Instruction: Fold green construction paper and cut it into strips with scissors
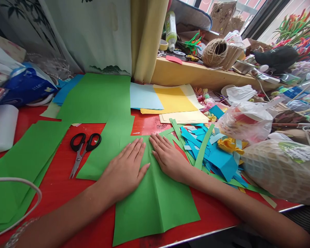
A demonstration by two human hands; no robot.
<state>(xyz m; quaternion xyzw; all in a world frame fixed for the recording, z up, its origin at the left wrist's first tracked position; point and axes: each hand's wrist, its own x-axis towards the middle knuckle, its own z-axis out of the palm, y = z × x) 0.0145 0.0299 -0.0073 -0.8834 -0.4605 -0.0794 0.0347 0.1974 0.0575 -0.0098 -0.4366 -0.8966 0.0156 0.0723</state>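
A sheet of green paper (157, 206) with a crease down its middle lies on the red table (93, 213), close to the front edge. Both my hands press flat on its upper part. My left hand (125, 168) rests left of the crease, fingers stretched out and thumb apart. To the right of the crease lies my right hand (167, 156), its fingers extended as well. Left of my hands, black-handled scissors (82, 150) lie with their blades nearly together. Another green piece (100, 162) sits partly under my left hand and the creased sheet.
Green sheets (20, 165) lie at the left, under a white cable (28, 181). A larger green sheet (98, 96) and yellow paper (175, 98) lie behind. Blue paper scraps (217, 155) and a netted bag (279, 168) crowd the right. Twine (214, 51) sits on the ledge.
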